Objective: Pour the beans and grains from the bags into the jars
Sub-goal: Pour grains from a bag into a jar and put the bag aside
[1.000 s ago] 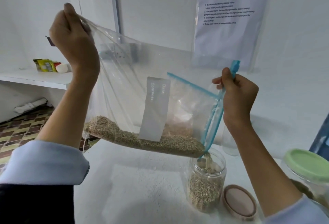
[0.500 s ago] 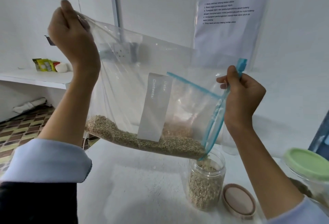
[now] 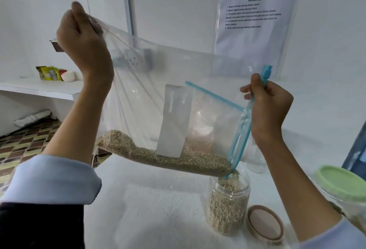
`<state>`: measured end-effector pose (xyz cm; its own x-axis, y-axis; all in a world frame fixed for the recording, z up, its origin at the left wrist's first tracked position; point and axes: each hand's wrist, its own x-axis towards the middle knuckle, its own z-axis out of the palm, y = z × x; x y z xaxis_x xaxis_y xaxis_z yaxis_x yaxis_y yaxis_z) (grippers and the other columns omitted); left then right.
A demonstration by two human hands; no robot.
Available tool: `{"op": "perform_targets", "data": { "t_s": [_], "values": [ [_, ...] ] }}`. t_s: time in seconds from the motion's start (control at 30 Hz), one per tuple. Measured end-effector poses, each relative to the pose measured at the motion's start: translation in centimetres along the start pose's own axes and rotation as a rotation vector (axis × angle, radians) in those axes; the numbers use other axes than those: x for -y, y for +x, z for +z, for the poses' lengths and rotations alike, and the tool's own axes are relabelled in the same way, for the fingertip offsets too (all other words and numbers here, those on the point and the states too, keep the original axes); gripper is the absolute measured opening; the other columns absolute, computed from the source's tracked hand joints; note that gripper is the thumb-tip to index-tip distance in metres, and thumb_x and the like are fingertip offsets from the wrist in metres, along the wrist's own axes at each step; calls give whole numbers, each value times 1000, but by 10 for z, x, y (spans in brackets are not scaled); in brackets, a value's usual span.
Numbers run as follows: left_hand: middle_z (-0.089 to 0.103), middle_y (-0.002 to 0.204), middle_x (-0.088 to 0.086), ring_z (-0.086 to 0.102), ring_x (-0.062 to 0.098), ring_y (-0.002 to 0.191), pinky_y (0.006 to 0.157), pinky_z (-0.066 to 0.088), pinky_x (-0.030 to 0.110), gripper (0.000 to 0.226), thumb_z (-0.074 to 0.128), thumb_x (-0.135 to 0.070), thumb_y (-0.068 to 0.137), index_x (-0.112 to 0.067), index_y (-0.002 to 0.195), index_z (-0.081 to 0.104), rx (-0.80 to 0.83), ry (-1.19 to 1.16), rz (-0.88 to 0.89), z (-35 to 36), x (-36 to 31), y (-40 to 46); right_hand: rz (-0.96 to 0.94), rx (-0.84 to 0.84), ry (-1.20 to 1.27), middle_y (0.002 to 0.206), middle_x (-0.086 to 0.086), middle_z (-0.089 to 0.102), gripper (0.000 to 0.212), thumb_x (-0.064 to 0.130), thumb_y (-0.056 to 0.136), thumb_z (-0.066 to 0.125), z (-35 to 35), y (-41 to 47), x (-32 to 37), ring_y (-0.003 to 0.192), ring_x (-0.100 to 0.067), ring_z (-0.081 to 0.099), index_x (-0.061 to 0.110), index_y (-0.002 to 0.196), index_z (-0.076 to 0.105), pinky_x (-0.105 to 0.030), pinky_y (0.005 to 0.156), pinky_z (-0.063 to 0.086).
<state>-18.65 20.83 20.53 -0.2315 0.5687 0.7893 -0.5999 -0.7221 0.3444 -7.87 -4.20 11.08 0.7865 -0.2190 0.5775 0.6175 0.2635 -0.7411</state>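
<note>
A large clear zip bag (image 3: 150, 82) with a blue zipper strip hangs tilted above the white table, pale brown grain (image 3: 158, 155) lying along its lower edge. My left hand (image 3: 79, 39) pinches the bag's raised bottom corner high at the left. My right hand (image 3: 267, 106) grips the blue zipper end at the right. The bag's low open corner sits over the mouth of a clear jar (image 3: 228, 203), which is more than half full of the same grain. Its tan lid (image 3: 265, 223) lies beside it on the table.
A jar with a green lid (image 3: 344, 183) stands at the right edge. An empty clear jar (image 3: 255, 157) stands behind the bag. A shelf (image 3: 39, 88) at the left holds small packets. An instruction sheet (image 3: 253, 17) hangs on the wall.
Both hands have lifted the bag slightly and the grain has slid toward the low corner over the jar.
</note>
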Motion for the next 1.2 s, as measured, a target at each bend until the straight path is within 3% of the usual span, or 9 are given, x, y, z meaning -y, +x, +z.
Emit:
{"op": "perform_targets", "data": {
  "t_s": [0.13,0.3,1.03,1.2],
  "values": [
    [38,43,-11,34,19,42,43,26,30,40,40,-30,92,-30,52,39,-2,-23,3,1,-1,-1,-4,-34,10,64,10,67,33,24,93,60,0,2,-4,53,-2,55,20,60,63,-18,65,45],
    [37,43,-10,33,14,41,45,27,22,43,38,-20,95,-25,53,38,-11,-25,-5,3,3,-2,15,-14,-10,67,5,67,32,25,93,60,3,2,-8,55,-3,56,20,61,63,-20,66,46],
    [37,44,-7,33,21,43,43,25,31,38,41,-36,89,-29,52,39,-22,-38,10,2,12,0,17,38,-45,65,5,67,32,26,91,62,7,1,-10,61,-9,59,23,60,64,-23,70,49],
    [37,41,-14,32,16,41,43,24,31,52,40,-24,94,-34,43,42,-46,-48,-24,3,12,6,-11,44,-43,67,3,67,30,27,91,62,4,0,-7,66,-11,62,23,62,64,-23,75,50]
  ]
}}
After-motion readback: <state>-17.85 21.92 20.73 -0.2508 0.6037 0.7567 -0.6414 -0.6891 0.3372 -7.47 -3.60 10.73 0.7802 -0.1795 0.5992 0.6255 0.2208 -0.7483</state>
